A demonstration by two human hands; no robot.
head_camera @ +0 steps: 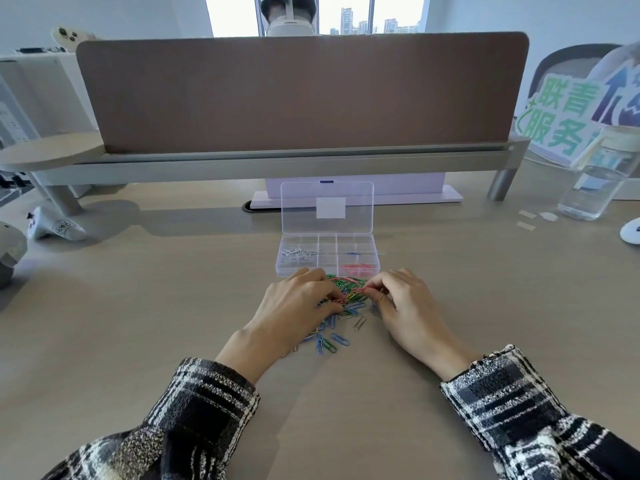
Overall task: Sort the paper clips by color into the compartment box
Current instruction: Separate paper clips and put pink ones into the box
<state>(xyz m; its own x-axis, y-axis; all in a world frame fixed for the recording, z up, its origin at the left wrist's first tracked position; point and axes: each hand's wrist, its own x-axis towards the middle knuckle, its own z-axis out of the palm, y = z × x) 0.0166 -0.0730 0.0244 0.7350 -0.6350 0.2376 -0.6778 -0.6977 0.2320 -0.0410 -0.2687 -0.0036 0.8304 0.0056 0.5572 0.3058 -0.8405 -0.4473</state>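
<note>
One head-worn wide-angle view, aimed forward and down across the desk (104,341). Left hand (294,303), right hand (405,299) and paper clips (349,296) sit close, centre frame. Compartment box (327,263) lies just beyond, and the divider (301,95) fills the top.

A: Light?
B: Bright daylight from the window (346,12) at the back. It's blown out to white, w/ haze round the frame. Desk (138,323) is evenly lit.
A: Shadows?
B: Soft, grey, under the shelf (277,164), falling fwd across the desk.
A: Sharp?
B: OK in the centre, tho the paper clips (346,296) are tiny and a bit smeared. Wide-angle bend at the edges: shelf bows, sleeves (194,417) stretch and go soft.
</note>
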